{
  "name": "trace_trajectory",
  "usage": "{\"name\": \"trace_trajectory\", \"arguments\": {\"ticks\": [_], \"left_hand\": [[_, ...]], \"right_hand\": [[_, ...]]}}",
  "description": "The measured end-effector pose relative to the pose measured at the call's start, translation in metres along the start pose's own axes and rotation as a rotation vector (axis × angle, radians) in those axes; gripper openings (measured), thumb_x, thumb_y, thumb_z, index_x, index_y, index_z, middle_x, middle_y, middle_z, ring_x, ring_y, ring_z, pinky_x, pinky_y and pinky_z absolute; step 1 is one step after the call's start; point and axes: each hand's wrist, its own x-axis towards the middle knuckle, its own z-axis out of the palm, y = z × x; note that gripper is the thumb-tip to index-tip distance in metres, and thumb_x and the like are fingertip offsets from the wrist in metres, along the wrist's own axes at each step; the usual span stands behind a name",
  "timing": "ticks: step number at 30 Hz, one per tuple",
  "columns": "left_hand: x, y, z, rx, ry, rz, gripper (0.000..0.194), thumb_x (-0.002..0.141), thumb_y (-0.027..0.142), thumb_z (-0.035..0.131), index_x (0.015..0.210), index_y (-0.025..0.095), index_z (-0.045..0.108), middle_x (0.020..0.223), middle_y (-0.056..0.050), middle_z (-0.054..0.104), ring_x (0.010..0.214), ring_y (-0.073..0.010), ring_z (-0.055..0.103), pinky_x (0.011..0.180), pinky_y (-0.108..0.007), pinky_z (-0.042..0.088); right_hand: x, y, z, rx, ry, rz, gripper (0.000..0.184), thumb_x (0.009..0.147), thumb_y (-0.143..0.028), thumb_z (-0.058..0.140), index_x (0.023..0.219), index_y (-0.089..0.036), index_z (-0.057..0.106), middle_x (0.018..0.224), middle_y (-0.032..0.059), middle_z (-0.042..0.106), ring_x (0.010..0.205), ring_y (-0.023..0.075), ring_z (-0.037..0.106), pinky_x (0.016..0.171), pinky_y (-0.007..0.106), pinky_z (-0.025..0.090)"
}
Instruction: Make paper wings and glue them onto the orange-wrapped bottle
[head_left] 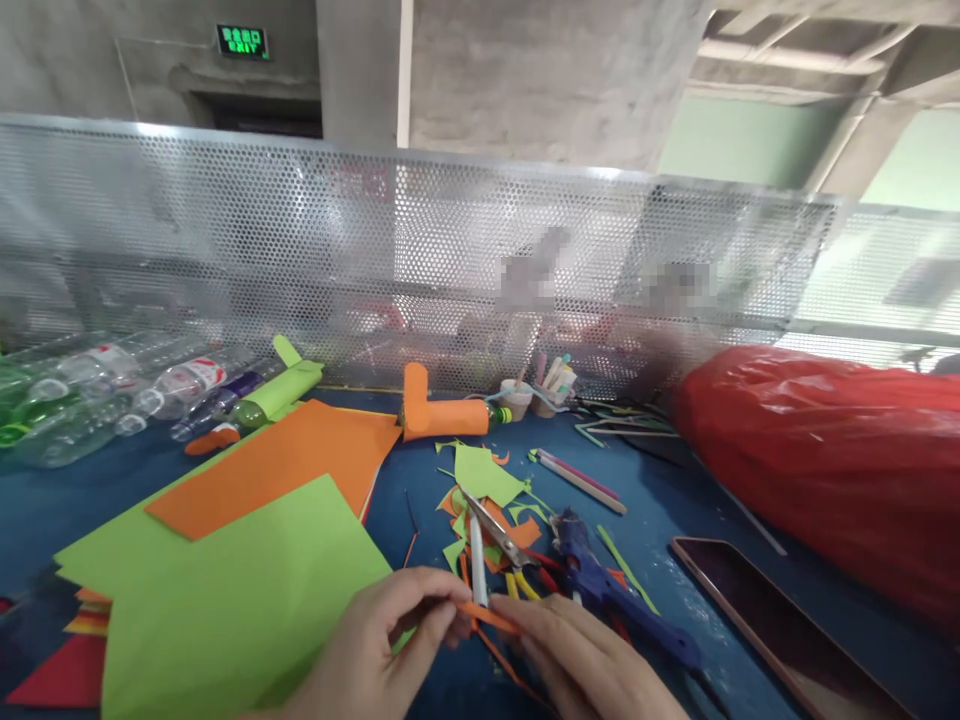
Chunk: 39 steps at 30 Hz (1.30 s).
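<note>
Toward the near edge of the table (649, 495), the left hand (386, 635) and right hand (589, 650) pinch an orange strip (489, 617) in their fingers (431, 583); scissors (514, 552) lie just beyond, among paper scraps (486, 474).

A narrow, plain orange paper strip (491, 618) is held just left of the blue glue gun (637, 612). It looks flat and nearly straight (both its ends are hidden from view), slanting so that the side nearer the glue gun sits lower
</note>
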Motion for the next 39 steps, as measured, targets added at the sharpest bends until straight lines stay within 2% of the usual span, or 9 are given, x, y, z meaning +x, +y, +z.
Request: {"name": "trace_trajectory", "arguments": {"ticks": [5, 12, 18, 21, 24, 33, 39], "left_hand": [[-0.002, 0.001, 0.0, -0.125, 0.041, -0.139, 0.016, 0.093, 0.03, 0.052, 0.099, 0.025, 0.066, 0.089, 0.0, 0.072, 0.082, -0.0141, 0.068, 0.078, -0.022, 0.055], [-0.003, -0.002, 0.002, -0.117, 0.043, -0.082, 0.013, 0.085, 0.022, 0.062, 0.095, 0.027, 0.067, 0.096, 0.001, 0.071, 0.09, -0.0143, 0.067, 0.085, -0.023, 0.053], [-0.002, -0.001, 0.0, -0.094, -0.005, -0.145, 0.008, 0.087, 0.032, 0.062, 0.089, 0.027, 0.068, 0.082, 0.003, 0.071, 0.075, -0.0131, 0.067, 0.071, -0.021, 0.055], [-0.004, 0.0, -0.001, -0.022, -0.027, -0.097, 0.007, 0.086, 0.029, 0.062, 0.088, 0.028, 0.069, 0.083, 0.004, 0.071, 0.077, -0.0127, 0.067, 0.074, -0.021, 0.053], [-0.006, 0.001, -0.001, 0.09, -0.061, -0.031, 0.009, 0.086, 0.024, 0.062, 0.088, 0.029, 0.069, 0.085, 0.005, 0.071, 0.08, -0.0127, 0.066, 0.078, -0.021, 0.052], [-0.004, 0.008, 0.002, 0.226, -0.135, 0.087, 0.008, 0.086, 0.021, 0.06, 0.084, 0.027, 0.066, 0.08, 0.005, 0.07, 0.076, -0.0132, 0.066, 0.073, -0.022, 0.05], [-0.006, 0.008, 0.002, 0.238, -0.135, 0.032, 0.01, 0.088, 0.022, 0.056, 0.082, 0.026, 0.062, 0.077, 0.005, 0.066, 0.074, -0.0131, 0.064, 0.071, -0.021, 0.049]], "right_hand": [[0.004, -0.006, 0.001, 0.064, 0.079, 0.165, 0.022, 0.095, -0.015, 0.05, 0.109, -0.026, 0.063, 0.093, 0.0005, 0.074, 0.081, 0.0143, 0.071, 0.074, 0.022, 0.056], [0.006, -0.012, -0.001, 0.133, 0.091, 0.254, 0.021, 0.091, -0.015, 0.055, 0.103, -0.025, 0.068, 0.091, -0.0011, 0.076, 0.079, 0.0125, 0.072, 0.075, 0.019, 0.054], [0.004, -0.015, -0.002, 0.184, 0.055, 0.209, 0.019, 0.09, -0.016, 0.059, 0.107, -0.022, 0.067, 0.092, 0.0019, 0.075, 0.081, 0.0144, 0.07, 0.075, 0.022, 0.053], [0.005, -0.018, -0.002, 0.224, 0.021, 0.173, 0.021, 0.091, -0.016, 0.059, 0.11, -0.022, 0.065, 0.095, 0.0032, 0.074, 0.084, 0.0149, 0.069, 0.076, 0.023, 0.053], [0.005, -0.02, -0.001, 0.242, -0.012, 0.142, 0.02, 0.093, -0.015, 0.056, 0.109, -0.02, 0.066, 0.09, 0.0037, 0.073, 0.08, 0.0142, 0.067, 0.073, 0.022, 0.052], [0.002, -0.021, -0.003, 0.221, -0.034, 0.142, 0.011, 0.094, -0.014, 0.053, 0.093, -0.019, 0.063, 0.081, 0.002, 0.068, 0.072, 0.0129, 0.063, 0.066, 0.021, 0.049], [0.001, -0.019, -0.002, 0.101, -0.021, 0.131, 0.012, 0.095, -0.02, 0.055, 0.083, -0.02, 0.058, 0.073, -0.0003, 0.064, 0.065, 0.012, 0.059, 0.059, 0.021, 0.043]]}}
